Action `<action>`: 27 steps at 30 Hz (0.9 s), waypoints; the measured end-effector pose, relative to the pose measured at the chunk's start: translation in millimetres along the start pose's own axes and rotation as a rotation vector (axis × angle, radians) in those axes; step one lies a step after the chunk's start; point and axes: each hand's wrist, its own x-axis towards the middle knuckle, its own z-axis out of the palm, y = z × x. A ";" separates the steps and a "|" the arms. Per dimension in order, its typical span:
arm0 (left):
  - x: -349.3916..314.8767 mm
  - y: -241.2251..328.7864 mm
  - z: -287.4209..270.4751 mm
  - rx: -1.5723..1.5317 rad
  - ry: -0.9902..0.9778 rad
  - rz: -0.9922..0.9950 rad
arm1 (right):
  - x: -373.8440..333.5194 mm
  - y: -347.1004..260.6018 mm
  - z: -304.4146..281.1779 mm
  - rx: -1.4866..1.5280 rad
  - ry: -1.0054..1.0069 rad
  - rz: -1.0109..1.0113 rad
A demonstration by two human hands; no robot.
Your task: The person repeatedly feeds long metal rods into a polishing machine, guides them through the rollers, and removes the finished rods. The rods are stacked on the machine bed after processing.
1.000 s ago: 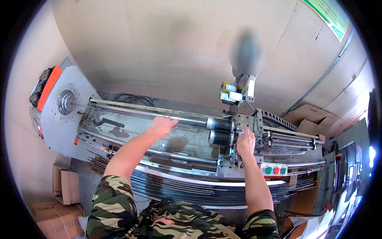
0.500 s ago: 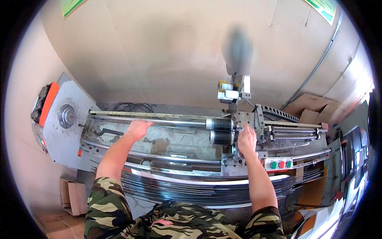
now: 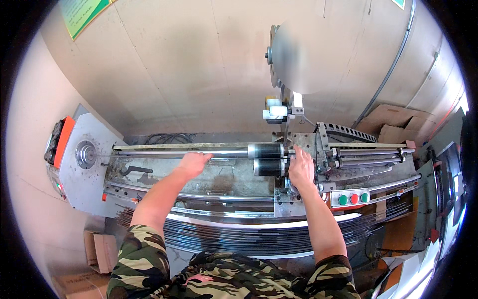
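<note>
Here, shiny rod (image 3: 230, 154) above stained machine bed (image 3: 244, 183), beige wall (image 3: 184, 74) behind.

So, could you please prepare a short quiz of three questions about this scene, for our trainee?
1. Which hand is nearer to the black cylinders? A) left B) right
2. True or false: the dark hooked tool lies to the left of these cylinders.
3. Fill in: on the control box, the red button sits between two ___ buttons.

Key: 1. B, the right hand. 2. True. 3. Green.
</note>
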 end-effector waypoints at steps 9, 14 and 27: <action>34.6 60.7 -2.5 -0.027 0.088 0.071 | 4.6 -3.2 -3.6 0.037 0.014 -0.038; 53.5 89.8 -9.8 -0.009 0.060 0.075 | 4.3 -0.1 -5.5 0.038 0.052 -0.057; 59.2 103.3 -23.8 -0.029 -0.004 0.104 | -0.2 12.5 -21.7 -0.162 0.205 -0.074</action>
